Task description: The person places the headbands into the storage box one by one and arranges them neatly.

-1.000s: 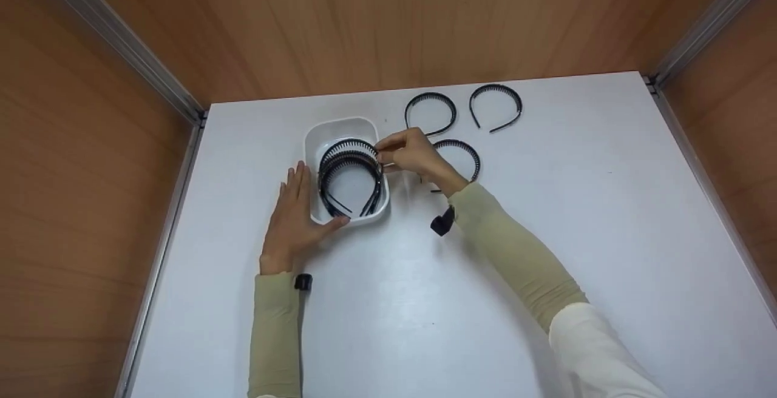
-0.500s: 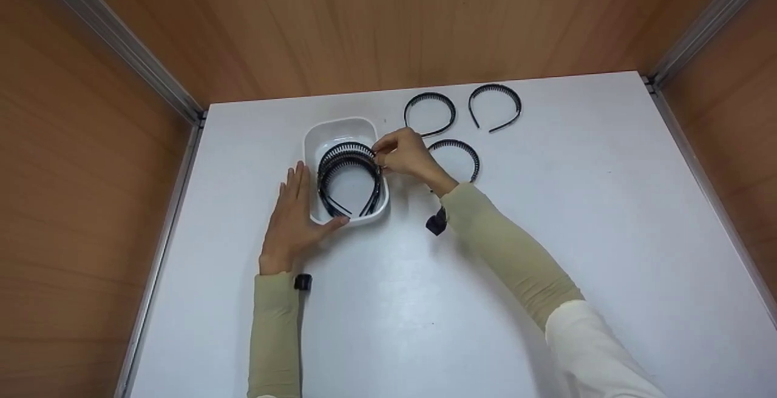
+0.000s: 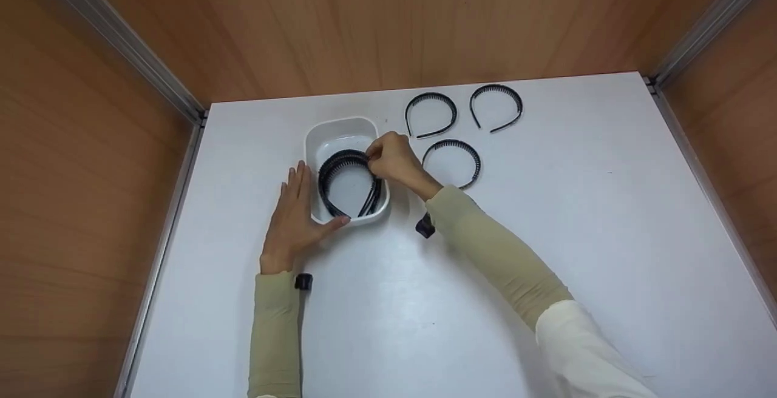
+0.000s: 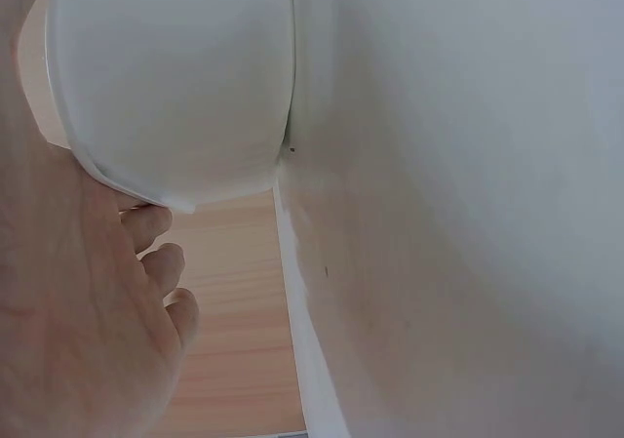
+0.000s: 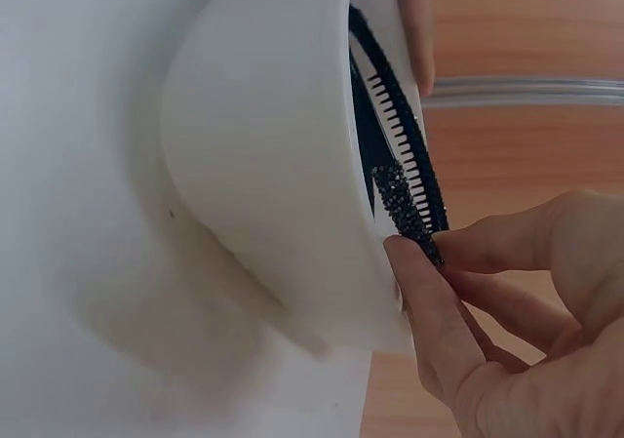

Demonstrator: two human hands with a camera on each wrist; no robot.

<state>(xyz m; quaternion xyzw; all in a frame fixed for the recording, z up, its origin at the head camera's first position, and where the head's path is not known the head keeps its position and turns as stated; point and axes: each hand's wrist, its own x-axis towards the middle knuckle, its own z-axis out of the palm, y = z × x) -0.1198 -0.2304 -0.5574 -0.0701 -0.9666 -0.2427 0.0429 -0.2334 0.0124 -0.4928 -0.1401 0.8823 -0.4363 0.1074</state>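
A white plastic tub [image 3: 343,121] stands on the table in the head view, with several black toothed headbands [image 3: 325,195] stacked inside. My left hand [image 3: 291,219] rests along the tub's left side, its fingers straight and the thumb at the near rim. The left wrist view shows that palm [image 4: 78,301] beside the tub wall [image 4: 175,77]. At the tub's right rim, my right hand [image 3: 394,158] pinches a black headband [image 5: 405,209] between thumb and fingers. Its surface looks glittery in the right wrist view. The stack's upper right part is hidden behind the right fingers.
Three more black headbands lie right of the tub: one at the back [image 3: 454,113], one farther right [image 3: 520,107], and one nearer [image 3: 476,158], partly behind the right forearm. Wooden panels [image 3: 388,22] wall the white table [image 3: 388,325] at the back and sides.
My right hand has moved slightly left and toward me. The pinched headband has come down from above the stack to lie nearly level with the others. The left hand has stayed in place.
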